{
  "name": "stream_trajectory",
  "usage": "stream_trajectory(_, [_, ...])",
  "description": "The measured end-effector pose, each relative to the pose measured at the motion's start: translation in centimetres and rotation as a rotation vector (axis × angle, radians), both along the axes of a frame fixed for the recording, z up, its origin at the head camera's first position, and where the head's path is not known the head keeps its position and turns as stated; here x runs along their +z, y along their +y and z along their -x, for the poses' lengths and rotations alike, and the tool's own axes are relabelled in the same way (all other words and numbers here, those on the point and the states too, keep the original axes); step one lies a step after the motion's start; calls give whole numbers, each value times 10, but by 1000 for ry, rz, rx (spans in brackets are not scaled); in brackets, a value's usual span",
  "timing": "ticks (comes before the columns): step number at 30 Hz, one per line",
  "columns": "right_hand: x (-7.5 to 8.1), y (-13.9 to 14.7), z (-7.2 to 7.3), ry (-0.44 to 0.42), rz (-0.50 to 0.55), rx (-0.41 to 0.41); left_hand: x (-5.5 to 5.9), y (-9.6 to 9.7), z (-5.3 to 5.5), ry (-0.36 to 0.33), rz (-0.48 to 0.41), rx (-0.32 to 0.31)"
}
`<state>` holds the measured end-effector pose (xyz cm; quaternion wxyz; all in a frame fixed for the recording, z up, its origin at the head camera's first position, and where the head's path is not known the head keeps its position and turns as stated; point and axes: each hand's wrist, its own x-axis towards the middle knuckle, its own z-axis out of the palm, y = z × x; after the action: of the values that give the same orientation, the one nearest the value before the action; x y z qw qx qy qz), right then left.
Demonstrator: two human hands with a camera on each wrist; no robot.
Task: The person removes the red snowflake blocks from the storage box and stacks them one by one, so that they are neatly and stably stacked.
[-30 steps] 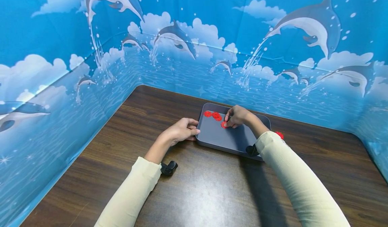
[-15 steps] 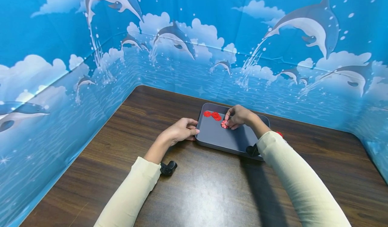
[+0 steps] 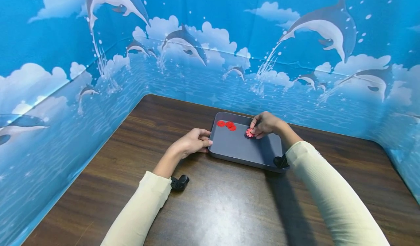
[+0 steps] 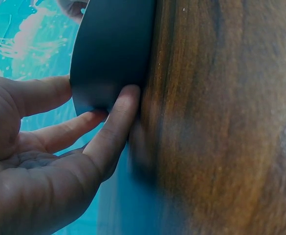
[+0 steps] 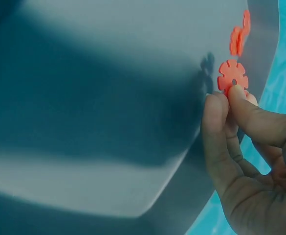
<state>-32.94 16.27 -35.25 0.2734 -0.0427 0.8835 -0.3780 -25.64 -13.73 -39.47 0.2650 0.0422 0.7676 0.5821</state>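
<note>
My right hand pinches a red notched plastic disc between thumb and fingertips, held up on edge over the tray; the disc has a small hole in its middle. My left hand holds the left side of the grey rectangular tray. In the left wrist view, the thumb meets the rim of the tray and other fingers press its outer wall low down by the table. Several more red discs lie at the tray's far left, some overlapping.
The tray stands near the back of the dark wood table. Behind and to the left hangs a blue curtain printed with dolphins, right at the table's edges. Black wrist cameras sit on both wrists.
My right hand has moved slightly right and lifted the disc, now tilted toward the head camera. My left hand stays at the tray. The head view has shifted a little; the disc right of the tray is hidden.
</note>
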Motion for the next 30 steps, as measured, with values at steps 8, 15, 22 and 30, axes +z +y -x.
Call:
stream_trajectory(8, [13, 27, -6, -2, 2, 2, -1, 0, 0, 6, 11, 2])
stream_trajectory(15, [22, 60, -10, -3, -33, -30, -1, 0, 0, 9, 10, -11])
stream_trajectory(22, [21, 99, -13, -2, -62, -42, -3, -1, 1, 7, -1, -23])
stream_trajectory(30, [17, 135, -20, -43, -66, -72, -4, -1, 3, 11, 1, -23])
